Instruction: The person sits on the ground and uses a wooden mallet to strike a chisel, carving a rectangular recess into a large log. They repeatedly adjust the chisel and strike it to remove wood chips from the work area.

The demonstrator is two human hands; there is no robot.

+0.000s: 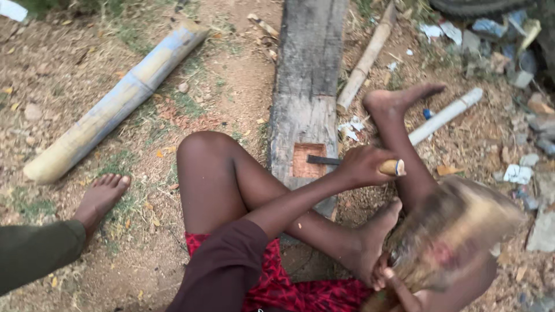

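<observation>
Bare dirt ground [69,75], sparse grass, scattered rubble [520,75].

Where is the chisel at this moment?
In the head view, the chisel sits centre-right, held in the left hand, its blade tip in the square mortise cut in the wooden beam.

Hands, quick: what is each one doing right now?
Left hand: closed around the pale wooden handle of a dark-bladed chisel.
Right hand: gripping a blurred brown wooden mallet.
</observation>
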